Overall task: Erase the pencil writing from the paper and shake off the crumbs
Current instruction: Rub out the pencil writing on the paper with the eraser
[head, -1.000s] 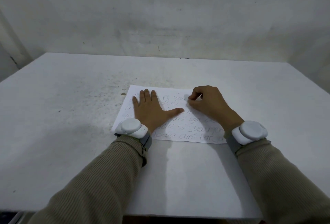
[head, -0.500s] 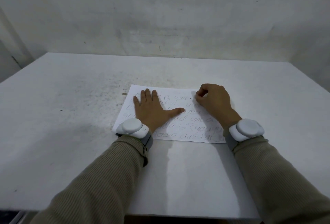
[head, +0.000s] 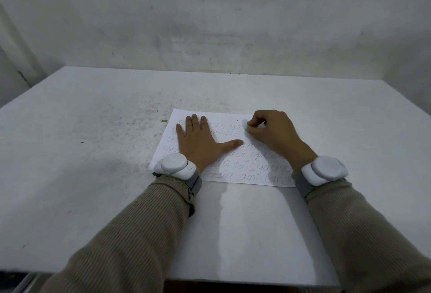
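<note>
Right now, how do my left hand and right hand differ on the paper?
Left hand lies flat, fingers spread; right hand is curled, fingertips pinched, presumably on a hidden eraser. Left hand covers the left half of the paper; right hand sits at its upper right. Both rest on the paper and wear white wrist devices.

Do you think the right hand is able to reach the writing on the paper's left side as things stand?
Probably not all of it: the left hand lies flat on that part of the paper, in the way.

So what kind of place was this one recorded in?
Probably a plain indoor work corner: a white table pushed against a scuffed grey wall, a handwritten paper lying on it.
</note>
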{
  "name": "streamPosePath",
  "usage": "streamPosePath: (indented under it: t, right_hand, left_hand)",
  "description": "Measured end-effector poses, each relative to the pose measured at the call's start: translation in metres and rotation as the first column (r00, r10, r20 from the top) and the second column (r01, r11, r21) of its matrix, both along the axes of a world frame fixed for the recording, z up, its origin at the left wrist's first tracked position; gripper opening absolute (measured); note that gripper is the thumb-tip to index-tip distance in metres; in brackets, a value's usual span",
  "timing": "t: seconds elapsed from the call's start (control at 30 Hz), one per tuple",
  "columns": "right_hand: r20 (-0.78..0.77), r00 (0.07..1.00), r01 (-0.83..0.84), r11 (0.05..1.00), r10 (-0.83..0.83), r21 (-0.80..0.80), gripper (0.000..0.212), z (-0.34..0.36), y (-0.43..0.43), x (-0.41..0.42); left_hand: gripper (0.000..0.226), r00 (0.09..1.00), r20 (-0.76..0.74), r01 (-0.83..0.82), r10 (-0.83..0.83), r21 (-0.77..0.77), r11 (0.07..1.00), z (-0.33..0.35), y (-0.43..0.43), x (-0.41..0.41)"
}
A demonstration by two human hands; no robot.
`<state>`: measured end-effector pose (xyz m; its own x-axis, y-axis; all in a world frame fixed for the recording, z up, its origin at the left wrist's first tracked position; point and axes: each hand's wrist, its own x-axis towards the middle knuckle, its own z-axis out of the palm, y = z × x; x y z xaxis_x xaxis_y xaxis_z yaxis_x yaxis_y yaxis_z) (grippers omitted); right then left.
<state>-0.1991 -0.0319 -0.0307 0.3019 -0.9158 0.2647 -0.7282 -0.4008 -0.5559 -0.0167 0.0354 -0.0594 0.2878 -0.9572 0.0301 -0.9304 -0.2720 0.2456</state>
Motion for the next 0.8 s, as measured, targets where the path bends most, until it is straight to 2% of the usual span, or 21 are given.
streamPosePath:
  t: [0.13,0.3,0.47,0.63,0.8]
  right_hand:
    - [-0.065,0.986,0.147,0.984,-0.154,-0.097,0.011,-0.0013,-0.0079,0.0008]
    - [0.006,0.999,-0.047,0.999,0.047,0.018,0.004,0.0025,-0.0023,0.0047]
    - [-0.052,0.992,0.113,0.991,-0.117,-0.076,0.01,-0.0016,-0.0113,0.0022]
    - [-0.02,0.997,-0.071,0.997,0.071,0.031,0.004,0.0039,-0.004,0.0067]
    - [-0.09,0.99,0.104,0.992,-0.11,-0.07,0.011,0.0021,-0.0118,0.0045]
  left_hand:
    - [0.134,1.0,-0.018,0.003,-0.003,0.002,1.0,0.0009,0.0001,-0.0002]
    - [0.133,1.0,-0.002,-0.002,0.002,-0.002,1.0,0.0001,-0.0007,-0.0012]
    - [0.134,1.0,-0.015,-0.004,0.003,-0.013,1.0,-0.0006,-0.001,-0.0011]
    - [0.134,1.0,0.018,-0.004,0.004,-0.011,1.0,-0.002,-0.0014,-0.001]
    - [0.136,1.0,0.013,0.0,0.0,-0.017,1.0,-0.0018,-0.0012,-0.0007]
